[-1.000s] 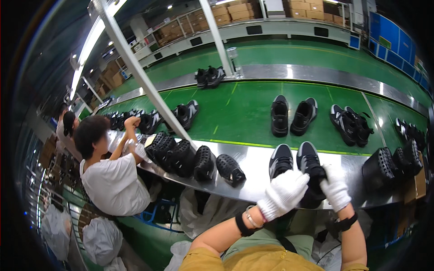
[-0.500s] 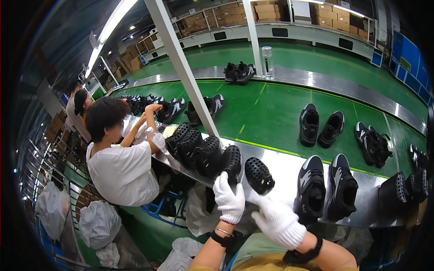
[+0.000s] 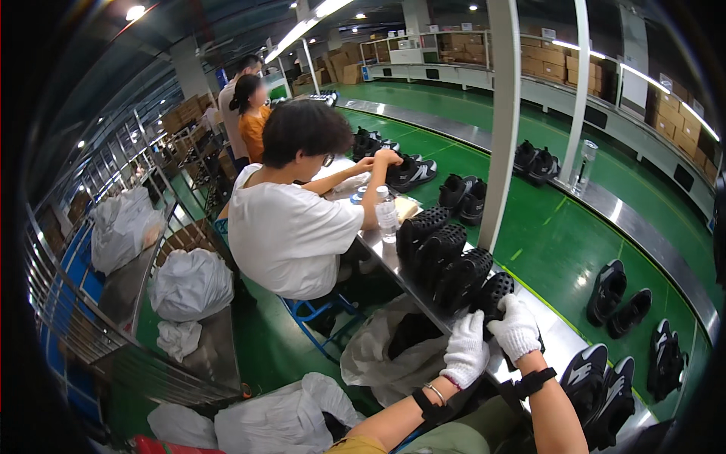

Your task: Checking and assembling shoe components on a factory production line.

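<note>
Both my hands wear white knitted gloves and meet at a black clog (image 3: 496,289) with a toe dotted with round holes, at the near end of a row. My left hand (image 3: 465,352) has its fingers together against the clog's near left side. At its right side, my right hand (image 3: 516,330) curls its fingers around the edge. The gloves hide the clog's heel end. Several more black clogs (image 3: 442,250) stand close together just beyond, on the metal bench edge (image 3: 408,284). Black-and-grey sneakers (image 3: 601,390) sit on the bench to the right of my right forearm.
A person in a white shirt (image 3: 291,234) sits at the bench on the left, near a clear bottle (image 3: 386,214). A white post (image 3: 501,129) rises behind the clogs. More sneakers (image 3: 620,299) lie on the green belt (image 3: 544,265). Plastic bags (image 3: 287,412) lie below left.
My view has swung left, so the bench appears farther right. My right hand has come from apart, lower right, up to the clog beside my left hand. The loose clog no longer shows separately.
</note>
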The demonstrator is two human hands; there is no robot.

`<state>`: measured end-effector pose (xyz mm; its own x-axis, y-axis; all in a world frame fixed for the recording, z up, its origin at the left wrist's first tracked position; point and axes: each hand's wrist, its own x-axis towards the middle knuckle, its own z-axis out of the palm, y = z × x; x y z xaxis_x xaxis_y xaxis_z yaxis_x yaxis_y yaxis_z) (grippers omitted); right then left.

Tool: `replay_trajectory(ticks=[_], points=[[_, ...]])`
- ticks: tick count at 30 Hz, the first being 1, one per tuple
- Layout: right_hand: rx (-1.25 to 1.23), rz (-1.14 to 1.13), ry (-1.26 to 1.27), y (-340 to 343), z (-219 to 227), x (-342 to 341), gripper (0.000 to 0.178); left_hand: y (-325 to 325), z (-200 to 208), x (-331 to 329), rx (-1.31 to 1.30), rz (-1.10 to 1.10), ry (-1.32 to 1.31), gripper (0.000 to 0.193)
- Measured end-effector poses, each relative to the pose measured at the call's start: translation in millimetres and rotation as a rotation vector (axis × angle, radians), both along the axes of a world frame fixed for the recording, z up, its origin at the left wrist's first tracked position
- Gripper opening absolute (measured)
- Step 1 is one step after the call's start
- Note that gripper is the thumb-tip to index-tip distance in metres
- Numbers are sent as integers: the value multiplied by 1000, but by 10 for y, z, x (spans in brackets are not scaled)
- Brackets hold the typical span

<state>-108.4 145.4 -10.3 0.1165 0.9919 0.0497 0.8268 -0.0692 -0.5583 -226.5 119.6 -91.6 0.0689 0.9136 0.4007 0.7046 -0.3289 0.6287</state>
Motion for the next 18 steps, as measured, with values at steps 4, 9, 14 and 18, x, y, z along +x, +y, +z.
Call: replay_trajectory(ticks=[4, 9, 14, 18], points=[[-66, 16, 94, -110, 130, 66, 39, -151, 197, -176, 125, 43, -70, 52], [391, 134, 174, -870, 555, 88, 37, -315, 665, -519, -226, -162, -885, 59], [514, 494, 251, -1339, 683, 15, 51, -311, 1046, -664, -795, -1028, -1640, 94], [0, 104, 1169, -1570, 690, 168, 61, -477, 1173, -460, -750, -749, -1516, 73]])
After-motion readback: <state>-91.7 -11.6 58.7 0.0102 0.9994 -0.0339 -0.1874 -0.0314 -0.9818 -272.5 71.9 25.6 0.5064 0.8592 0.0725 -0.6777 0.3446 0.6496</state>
